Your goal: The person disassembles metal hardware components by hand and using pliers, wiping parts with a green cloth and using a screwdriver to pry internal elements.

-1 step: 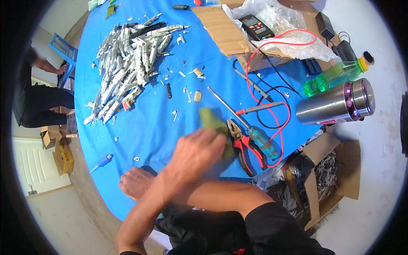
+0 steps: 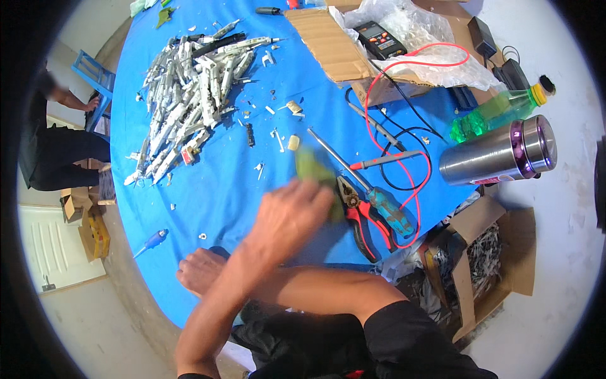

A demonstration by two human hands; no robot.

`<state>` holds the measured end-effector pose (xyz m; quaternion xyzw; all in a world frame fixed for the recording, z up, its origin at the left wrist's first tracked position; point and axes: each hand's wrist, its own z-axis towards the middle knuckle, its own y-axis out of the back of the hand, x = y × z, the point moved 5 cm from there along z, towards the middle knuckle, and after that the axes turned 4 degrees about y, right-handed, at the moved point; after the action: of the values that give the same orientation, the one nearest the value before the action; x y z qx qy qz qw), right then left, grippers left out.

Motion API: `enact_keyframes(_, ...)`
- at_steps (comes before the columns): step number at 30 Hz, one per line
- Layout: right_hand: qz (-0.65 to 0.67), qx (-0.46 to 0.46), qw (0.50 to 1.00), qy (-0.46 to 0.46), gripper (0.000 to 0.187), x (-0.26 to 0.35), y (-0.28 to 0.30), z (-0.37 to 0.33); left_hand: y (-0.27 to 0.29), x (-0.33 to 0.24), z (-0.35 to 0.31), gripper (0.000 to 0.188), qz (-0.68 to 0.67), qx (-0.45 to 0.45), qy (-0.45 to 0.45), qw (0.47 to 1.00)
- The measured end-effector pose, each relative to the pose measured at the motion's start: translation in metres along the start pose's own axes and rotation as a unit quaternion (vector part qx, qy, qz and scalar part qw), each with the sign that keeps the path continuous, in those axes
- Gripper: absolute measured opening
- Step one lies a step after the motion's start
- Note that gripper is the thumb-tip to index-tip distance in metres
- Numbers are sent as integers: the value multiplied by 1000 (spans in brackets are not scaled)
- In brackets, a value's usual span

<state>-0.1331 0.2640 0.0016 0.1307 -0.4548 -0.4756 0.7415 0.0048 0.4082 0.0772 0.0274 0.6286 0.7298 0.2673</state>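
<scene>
My forearms cross at the near edge of the blue-covered table. My left hand (image 2: 290,218), coming in from the lower left, is closed on a green cloth (image 2: 310,165), which is blurred and partly hidden by the fingers. Just right of the cloth lie pliers (image 2: 363,218) with red and black handles, jaws pointing away. A screwdriver (image 2: 386,210) with a teal handle rests beside them. My right hand (image 2: 203,270) reaches across under the left arm to the table's edge, its fingers curled. Something dark shows by it, but what the fingers hold is hidden.
A pile of white narrow parts (image 2: 196,101) covers the far left. A blue screwdriver (image 2: 151,241) lies near the left edge. On the right are a steel flask (image 2: 486,155), a green bottle (image 2: 505,112) and a multimeter (image 2: 380,41) with leads. A person (image 2: 57,139) stands at left.
My left hand has shifted slightly away from me, and the green cloth has moved a little with it. My right hand stays in place.
</scene>
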Motion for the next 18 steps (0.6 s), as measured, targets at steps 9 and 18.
enact_keyframes(9, 101, -7, 995, -2, 25, -14, -75, 8, 66, 76, 24, 17, -20, -153, 154, 976)
enact_keyframes(18, 189, 119, 975, -19, 31, -3, -33, -1, 26, 82, -16, 16, 15, -29, 88, 996)
